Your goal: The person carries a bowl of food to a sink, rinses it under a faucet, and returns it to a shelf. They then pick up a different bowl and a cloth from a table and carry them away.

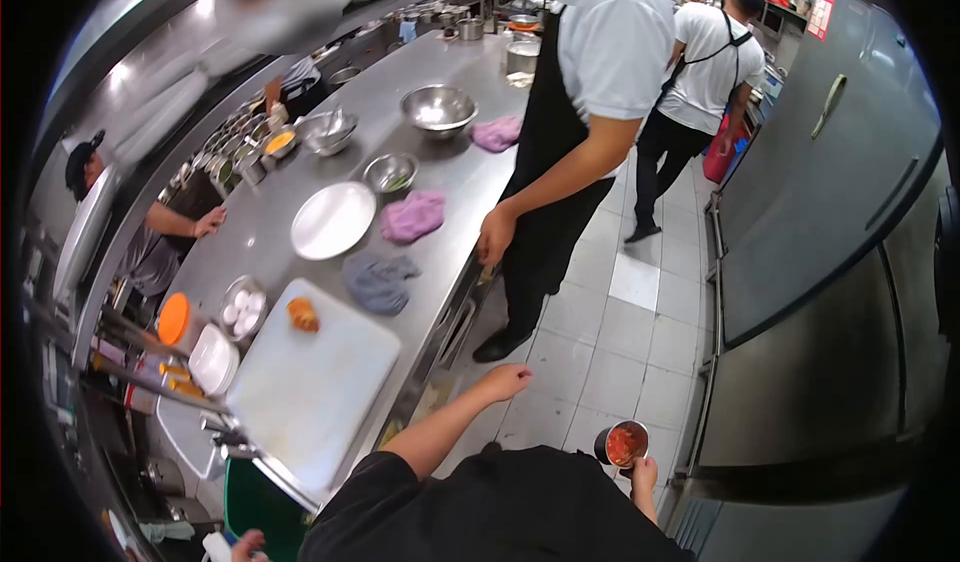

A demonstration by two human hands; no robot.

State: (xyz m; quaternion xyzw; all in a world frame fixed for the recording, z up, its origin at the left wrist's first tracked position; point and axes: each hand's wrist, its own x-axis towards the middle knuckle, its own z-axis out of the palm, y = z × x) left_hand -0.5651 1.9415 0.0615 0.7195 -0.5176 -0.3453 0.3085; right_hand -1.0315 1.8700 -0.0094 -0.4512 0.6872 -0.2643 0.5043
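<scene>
In the head view my right hand point(645, 477), at the lower right, is closed on the side of a small metal pot point(602, 446), probably at its handle. Chopped red food point(626, 444), which looks like tomato, is inside the pot. My left hand point(508, 382) hangs over the floor beside the counter. Its fingers are curled in, and nothing shows in them. Nearest to it on the counter is a white cutting board point(310, 392) with a small browned piece of food point(303, 314) on it.
A steel counter point(255, 262) holds a white plate point(333, 221), metal bowls point(439, 110), pink cloths point(412, 217), a grey cloth point(381, 282) and a bowl of eggs point(243, 312). A person in a black apron point(540, 162) stands ahead; another point(700, 72) is farther off. A steel refrigerator point(830, 182) lines the right.
</scene>
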